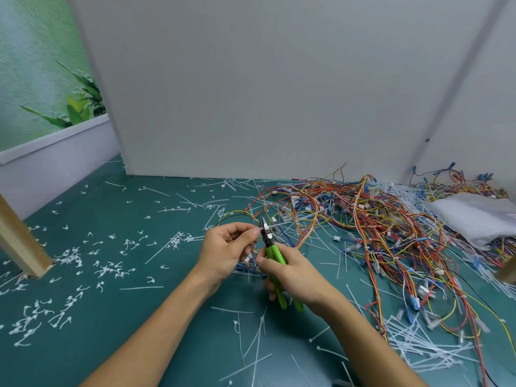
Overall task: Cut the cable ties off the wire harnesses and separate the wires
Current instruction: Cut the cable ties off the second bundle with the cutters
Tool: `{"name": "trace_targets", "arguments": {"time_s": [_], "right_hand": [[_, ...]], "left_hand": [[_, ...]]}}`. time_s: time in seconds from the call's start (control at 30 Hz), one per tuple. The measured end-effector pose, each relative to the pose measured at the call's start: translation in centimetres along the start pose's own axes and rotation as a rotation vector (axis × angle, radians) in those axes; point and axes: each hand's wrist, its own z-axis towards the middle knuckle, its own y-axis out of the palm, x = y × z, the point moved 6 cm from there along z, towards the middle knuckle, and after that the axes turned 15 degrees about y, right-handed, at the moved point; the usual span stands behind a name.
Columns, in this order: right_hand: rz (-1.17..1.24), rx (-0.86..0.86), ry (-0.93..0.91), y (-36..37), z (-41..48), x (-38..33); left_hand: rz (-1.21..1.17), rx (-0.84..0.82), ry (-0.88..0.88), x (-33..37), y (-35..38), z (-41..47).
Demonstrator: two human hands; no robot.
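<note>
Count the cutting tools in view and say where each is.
1. The green-handled cutters are in the right hand, their tip at a cable tie on wires that the left hand holds. Another could lie hidden under the wire pile on the right.

Cutters (pixel 275 258): bright green handles, dark grey metal head. Cable tie (pixel 265 227) at the blades: white. Wire pile (pixel 371 219): red, orange, yellow, blue, a few black strands, blue and clear-white connectors. Mat (pixel 134 275): plain dark teal, speckled with white tie offcuts (pixel 109 270). Partition (pixel 251 88): flat pale grey. Post (pixel 19 238): light wood. Bag (pixel 477 216): translucent white. Backdrop (pixel 42 65): green leaf print.
</note>
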Motion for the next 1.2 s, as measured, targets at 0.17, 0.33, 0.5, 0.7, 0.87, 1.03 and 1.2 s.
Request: {"name": "trace_targets", "arguments": {"time_s": [0.17,0.33,0.5,0.7,0.87,1.03,1.2], "right_hand": [[0.004,0.044,-0.026,-0.17,0.31,0.16],[0.007,0.079,-0.043,-0.29,0.33,0.12],[-0.020,0.104,-0.051,-0.25,0.41,0.15],[-0.037,0.085,-0.051,-0.22,0.38,0.14],[-0.053,0.079,-0.025,-0.21,0.55,0.42],[-0.033,0.106,-0.040,-0.17,0.62,0.45],[-0.031,0.090,-0.043,-0.13,0.43,0.37]], "left_hand": [[-0.005,0.004,0.004,0.09,-0.03,0.01],[-0.012,0.005,0.021,0.18,0.19,0.01],[-0.028,0.040,0.029,-0.01,0.30,-0.04],[-0.022,0.018,0.039,0.10,0.09,0.04],[0.005,-0.008,0.061,0.27,0.09,0.01],[0.014,0.001,0.064,0.22,0.02,0.05],[0.017,0.004,0.061,0.27,0.03,-0.01]]}}
